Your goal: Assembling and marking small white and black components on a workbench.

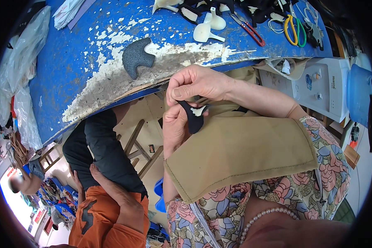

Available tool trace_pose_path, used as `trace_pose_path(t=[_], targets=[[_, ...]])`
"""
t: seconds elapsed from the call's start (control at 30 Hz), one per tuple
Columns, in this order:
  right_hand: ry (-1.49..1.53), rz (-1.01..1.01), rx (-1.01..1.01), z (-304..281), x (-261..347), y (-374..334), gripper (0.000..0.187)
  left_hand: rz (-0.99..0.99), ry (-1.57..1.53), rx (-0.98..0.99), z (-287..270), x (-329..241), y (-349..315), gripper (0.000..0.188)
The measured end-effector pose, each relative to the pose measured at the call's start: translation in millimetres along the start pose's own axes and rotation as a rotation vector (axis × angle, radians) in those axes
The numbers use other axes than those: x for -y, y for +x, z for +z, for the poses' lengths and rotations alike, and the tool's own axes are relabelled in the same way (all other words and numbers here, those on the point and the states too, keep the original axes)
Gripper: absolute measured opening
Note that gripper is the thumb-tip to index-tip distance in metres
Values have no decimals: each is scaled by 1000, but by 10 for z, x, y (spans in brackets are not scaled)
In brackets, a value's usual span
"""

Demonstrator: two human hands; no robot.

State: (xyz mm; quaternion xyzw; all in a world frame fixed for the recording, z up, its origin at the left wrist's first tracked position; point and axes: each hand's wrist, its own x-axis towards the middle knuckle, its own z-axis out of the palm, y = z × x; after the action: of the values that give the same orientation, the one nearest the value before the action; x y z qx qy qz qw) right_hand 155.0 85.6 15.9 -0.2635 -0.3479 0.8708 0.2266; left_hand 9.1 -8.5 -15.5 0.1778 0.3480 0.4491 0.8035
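A small black cloth piece with a cream patch (194, 120) is held between my two hands, just off the table's near edge and above my lap. My left hand (174, 124) is closed on its lower side, the thumb pressed against the cloth. Above it, my right hand (198, 84) pinches the upper end of the same piece between thumb and fingers. Whether anything thin is also in that pinch I cannot make out. Nearby on the table lies a curved dark grey foam piece (137, 58).
The worn blue table (95, 16) carries cream paddle-shaped pieces (202, 33), red-handled scissors (254, 33), yellow-and-green-handled scissors (295, 31) and black scraps. A water dispenser (326, 84) stands at right. A person in orange (107, 215) sits at left, beside a wooden stool (142, 144).
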Motion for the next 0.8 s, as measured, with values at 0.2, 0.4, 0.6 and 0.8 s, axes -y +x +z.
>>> trace_pose_path(t=[0.2, 0.4, 0.6, 0.8], targets=[[-71, -6, 40, -128, -117, 16, 16, 230, 149, -89, -14, 0, -59, 30], [-439, -393, 49, -30, -95, -25, 14, 275, 220, -127, 198, -155, -105, 24], [-183, 3, 26, -5, -43, -124, 18, 247, 244, -91, 216, -63, -72, 20], [-90, -207, -6, -193, -122, -133, 26, 334, 149, -96, -33, -115, -95, 52]])
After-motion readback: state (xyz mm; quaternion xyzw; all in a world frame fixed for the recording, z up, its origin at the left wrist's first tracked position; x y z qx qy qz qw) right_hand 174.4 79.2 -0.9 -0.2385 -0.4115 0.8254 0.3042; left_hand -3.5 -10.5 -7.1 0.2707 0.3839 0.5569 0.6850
